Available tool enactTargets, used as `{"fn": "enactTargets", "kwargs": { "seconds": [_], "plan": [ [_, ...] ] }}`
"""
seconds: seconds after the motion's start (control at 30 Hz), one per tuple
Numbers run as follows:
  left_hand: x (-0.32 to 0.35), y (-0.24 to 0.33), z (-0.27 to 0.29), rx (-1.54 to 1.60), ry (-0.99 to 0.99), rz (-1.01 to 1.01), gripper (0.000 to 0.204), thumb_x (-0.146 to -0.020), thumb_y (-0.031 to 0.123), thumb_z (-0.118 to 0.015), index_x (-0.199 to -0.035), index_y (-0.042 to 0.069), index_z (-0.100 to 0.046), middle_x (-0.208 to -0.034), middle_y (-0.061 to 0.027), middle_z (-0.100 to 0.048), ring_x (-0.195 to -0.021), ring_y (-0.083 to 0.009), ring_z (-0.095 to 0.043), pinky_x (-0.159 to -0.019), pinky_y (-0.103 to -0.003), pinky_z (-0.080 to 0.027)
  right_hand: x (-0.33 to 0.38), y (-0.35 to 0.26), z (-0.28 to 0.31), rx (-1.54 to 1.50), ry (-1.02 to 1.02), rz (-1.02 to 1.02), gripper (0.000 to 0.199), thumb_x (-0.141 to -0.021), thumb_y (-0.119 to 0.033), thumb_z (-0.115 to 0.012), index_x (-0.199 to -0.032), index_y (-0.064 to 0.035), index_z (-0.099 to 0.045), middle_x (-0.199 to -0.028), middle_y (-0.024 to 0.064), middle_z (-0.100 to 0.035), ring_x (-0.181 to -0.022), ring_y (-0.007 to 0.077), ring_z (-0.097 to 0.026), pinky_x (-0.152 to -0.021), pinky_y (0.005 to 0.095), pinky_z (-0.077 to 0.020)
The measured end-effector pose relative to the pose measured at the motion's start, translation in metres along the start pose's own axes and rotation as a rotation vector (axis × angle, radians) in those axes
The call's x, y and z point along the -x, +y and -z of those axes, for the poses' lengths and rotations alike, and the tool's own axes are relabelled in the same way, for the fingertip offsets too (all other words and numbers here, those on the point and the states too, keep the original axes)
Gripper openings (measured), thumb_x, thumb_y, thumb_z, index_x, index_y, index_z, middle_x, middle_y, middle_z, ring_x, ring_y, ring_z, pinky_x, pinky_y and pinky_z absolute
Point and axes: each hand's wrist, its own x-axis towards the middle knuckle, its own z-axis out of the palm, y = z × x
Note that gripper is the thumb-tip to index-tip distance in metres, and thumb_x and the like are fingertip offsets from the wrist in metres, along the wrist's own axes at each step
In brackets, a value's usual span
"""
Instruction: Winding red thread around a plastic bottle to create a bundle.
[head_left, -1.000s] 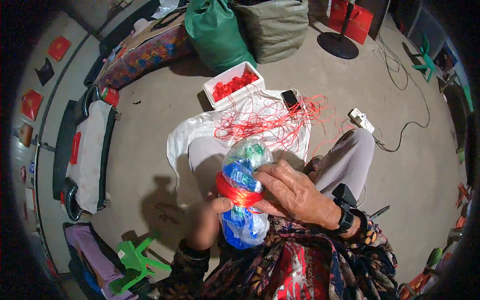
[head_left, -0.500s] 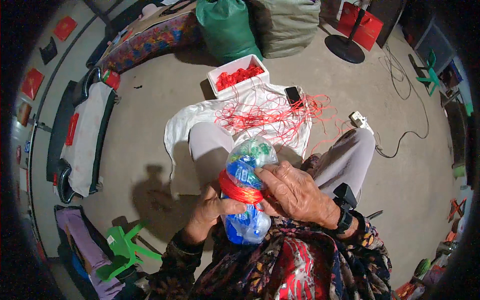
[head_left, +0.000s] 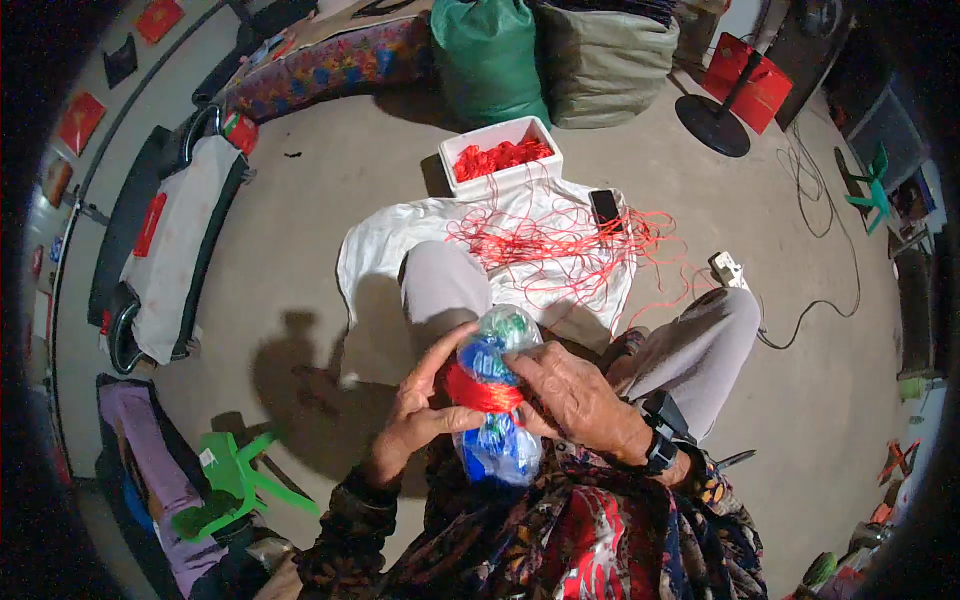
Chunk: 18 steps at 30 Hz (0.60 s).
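Red string (head_left: 482,392) was wound around the middle of a clear plastic bundle (head_left: 497,400) full of blue and green bits. I held the bundle above my lap, between my knees. My left hand (head_left: 425,405) was curled on its left side, with the fingers closed on the bundle and the pointer finger stretched up along it. My right hand (head_left: 575,398) was clamped on its right side, fingers pressed over the red string.

More loose red string (head_left: 560,245) lay in a tangle on a white cloth (head_left: 380,245) spread on the floor just past my knees. A dark phone (head_left: 605,208) sat on the far edge of the cloth. A white box (head_left: 500,158) with red string in it touched the far edge too. A green stool (head_left: 235,485) stood on the floor to my left.
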Motion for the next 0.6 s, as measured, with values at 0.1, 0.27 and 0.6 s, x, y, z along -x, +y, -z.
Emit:
{"fn": "enactTargets", "kwargs": {
  "seconds": [0.1, 0.27, 0.6],
  "plan": [
    [0.005, -0.009, 0.024, -0.192, -0.045, -0.131, 0.081, -0.072, 0.019, -0.082, -0.139, -0.001, -0.042, -0.137, -0.0116, -0.046, -0.129, -0.0203, -0.041, -0.109, -0.035, -0.031, -0.007, -0.003, -0.003, -0.011, -0.019, 0.039, 0.060, -0.071, -0.005, -0.072, -0.125, 0.0050, -0.048, -0.086, 0.0155, -0.053, -0.077, 0.0305, -0.055, -0.070, 0.0389, -0.0484],
    [0.007, -0.003, 0.021, -0.417, 0.023, -0.162, 0.077, -0.068, 0.033, -0.084, -0.129, -0.001, -0.051, -0.135, -0.0171, -0.046, -0.128, -0.0268, -0.043, -0.107, -0.038, -0.032, -0.012, -0.011, 0.003, -0.029, -0.087, -0.023, 0.056, -0.073, -0.009, -0.072, -0.123, 0.0065, -0.050, -0.092, 0.0163, -0.057, -0.085, 0.0307, -0.059, -0.077, 0.0386, -0.0512],
    [-0.002, -0.005, 0.035, -0.441, -0.100, -0.261, 0.071, -0.073, 0.029, -0.081, -0.131, 0.000, -0.052, -0.134, -0.0157, -0.047, -0.126, -0.0247, -0.043, -0.106, -0.037, -0.032, -0.016, -0.006, -0.007, -0.053, -0.085, -0.022, 0.054, -0.074, -0.008, -0.071, -0.122, 0.0064, -0.051, -0.093, 0.0171, -0.057, -0.082, 0.0327, -0.059, -0.076, 0.0403, -0.0513]
  ]
}}
